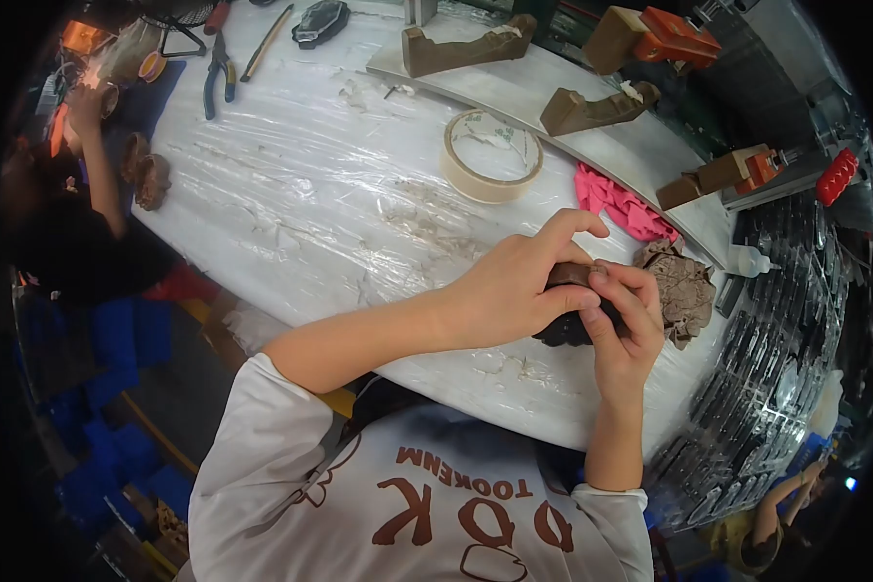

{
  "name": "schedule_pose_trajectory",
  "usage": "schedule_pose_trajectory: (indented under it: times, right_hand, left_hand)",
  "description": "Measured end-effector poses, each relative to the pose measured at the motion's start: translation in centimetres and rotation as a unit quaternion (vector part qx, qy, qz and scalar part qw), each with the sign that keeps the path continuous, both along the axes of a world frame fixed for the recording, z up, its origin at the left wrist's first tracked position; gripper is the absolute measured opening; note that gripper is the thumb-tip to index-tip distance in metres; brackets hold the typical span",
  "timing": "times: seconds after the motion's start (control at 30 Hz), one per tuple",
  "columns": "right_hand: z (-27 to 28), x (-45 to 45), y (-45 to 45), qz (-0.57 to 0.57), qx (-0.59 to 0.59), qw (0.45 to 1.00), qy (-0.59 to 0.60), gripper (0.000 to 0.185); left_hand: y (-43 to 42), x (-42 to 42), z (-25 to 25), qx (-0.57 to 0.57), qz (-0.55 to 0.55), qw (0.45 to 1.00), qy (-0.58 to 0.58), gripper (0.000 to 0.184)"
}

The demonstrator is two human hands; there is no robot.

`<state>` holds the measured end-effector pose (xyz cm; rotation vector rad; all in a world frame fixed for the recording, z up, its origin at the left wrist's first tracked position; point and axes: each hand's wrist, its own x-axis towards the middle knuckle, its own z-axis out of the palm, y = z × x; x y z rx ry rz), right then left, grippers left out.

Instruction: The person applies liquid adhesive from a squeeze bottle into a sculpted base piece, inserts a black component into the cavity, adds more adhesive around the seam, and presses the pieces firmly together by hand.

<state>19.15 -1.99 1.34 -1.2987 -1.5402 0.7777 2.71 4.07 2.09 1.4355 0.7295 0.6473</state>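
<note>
A small dark brown piece [569, 274] is held between my two hands above the right part of the table. My left hand [529, 281] closes on its left side with thumb and fingers. My right hand [630, 315] pinches it from the right, fingertips near its upper edge. Under the hands lies a black object [565, 332], partly hidden by them. Just right of my right hand sits a lump of grey-brown clay [684, 291], with a crumpled pink cloth [619, 202] behind it.
A tape roll [493, 189] stands beyond my hands on the plastic-covered table [310, 194]. Pliers [219, 80] lie farther back. Brown blocks and red clamps [677, 39] line the metal plate. At far left, another person's hand [85, 105] works.
</note>
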Motion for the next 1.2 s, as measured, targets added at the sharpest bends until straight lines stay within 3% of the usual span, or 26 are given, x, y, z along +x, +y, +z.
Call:
schedule_pose_trajectory:
  times: [0.2, 0.3, 0.4, 0.47, 0.6, 0.7, 0.77, 0.83, 0.9, 0.97, 1.03, 1.1, 1.2]
  right_hand:
    - [-0.5, 0.3, -0.3, -0.024, 0.015, 0.998, 0.060, 0.026]
    - [-0.7, 0.7, -0.3, -0.068, 0.019, 0.992, 0.106, 0.026]
    - [-1.0, 0.8, -0.3, -0.086, 0.000, 0.984, 0.154, 0.027]
    - [-1.1, 0.9, -0.4, -0.097, -0.012, 0.977, 0.190, 0.028]
    - [-1.3, 1.1, -0.4, -0.118, 0.022, 0.963, 0.240, 0.028]
    - [-1.5, 0.9, -0.5, -0.080, 0.071, 0.960, 0.258, 0.031]
    - [-1.4, 1.1, -0.7, -0.071, 0.073, 0.958, 0.267, 0.031]
    - [-0.8, 1.6, -0.5, -0.046, 0.033, 0.980, 0.193, 0.031]
    - [0.3, 1.2, -0.1, -0.055, 0.005, 0.973, 0.223, 0.030]
    - [1.1, 1.4, 0.0, 0.003, 0.032, 0.999, 0.019, 0.032]
    - [0.9, 1.4, 0.1, 0.000, 0.028, 1.000, 0.007, 0.032]
    - [0.6, 1.8, 0.0, 0.036, -0.055, 0.996, 0.063, 0.032]
    - [-0.4, 1.4, -0.3, 0.006, -0.065, 0.991, 0.114, 0.031]
  left_hand:
    - [0.1, -0.3, 0.2, 0.001, -0.009, 0.999, -0.034, 0.046]
    - [0.0, -0.4, -0.2, 0.055, 0.017, 0.998, 0.010, 0.044]
    - [-0.4, -0.3, -0.4, 0.008, 0.017, 1.000, 0.010, 0.043]
    - [-0.7, 0.1, -0.7, -0.079, 0.048, 0.995, -0.048, 0.040]
    - [-1.7, 0.8, -1.2, -0.145, 0.043, 0.983, -0.107, 0.037]
    - [-1.8, 0.8, -1.6, -0.072, 0.070, 0.984, -0.145, 0.035]
    - [-1.3, 0.0, -1.4, 0.116, 0.073, 0.988, -0.068, 0.034]
    - [-0.6, -0.3, -0.6, 0.155, 0.058, 0.985, -0.046, 0.033]
    - [-0.4, -0.2, -0.1, 0.193, 0.041, 0.980, -0.025, 0.031]
    - [-0.6, 0.3, 0.1, 0.257, -0.026, 0.965, 0.050, 0.029]
    - [-0.9, 0.4, -0.1, 0.192, -0.010, 0.980, 0.047, 0.028]
    - [-0.7, 0.5, -0.6, 0.014, 0.074, 0.996, -0.047, 0.029]
    - [-0.4, 0.4, -0.6, 0.039, 0.056, 0.997, -0.023, 0.031]
